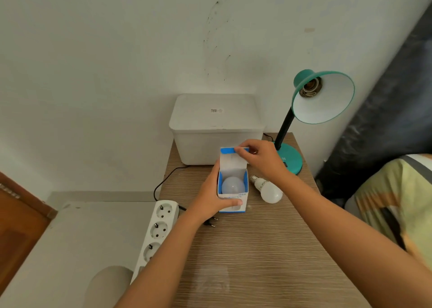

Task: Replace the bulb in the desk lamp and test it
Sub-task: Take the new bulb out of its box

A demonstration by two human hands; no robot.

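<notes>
A small white and blue bulb box (233, 201) stands open on the wooden table, and a white bulb (233, 186) shows inside it. My left hand (211, 196) grips the box from its left side. My right hand (261, 158) pinches the box's raised top flap (228, 150). A second white bulb (268, 189) lies loose on the table just right of the box, screw base pointing away. The teal desk lamp (323, 97) stands at the back right, its shade tilted toward me and its socket (311, 87) bare.
A white lidded plastic bin (217, 127) sits against the wall behind the box. A white power strip (156, 230) hangs over the table's left edge, and a black plug (211, 222) lies unplugged beside it. The lamp's teal base (292, 160) is behind my right hand. A bed lies to the right.
</notes>
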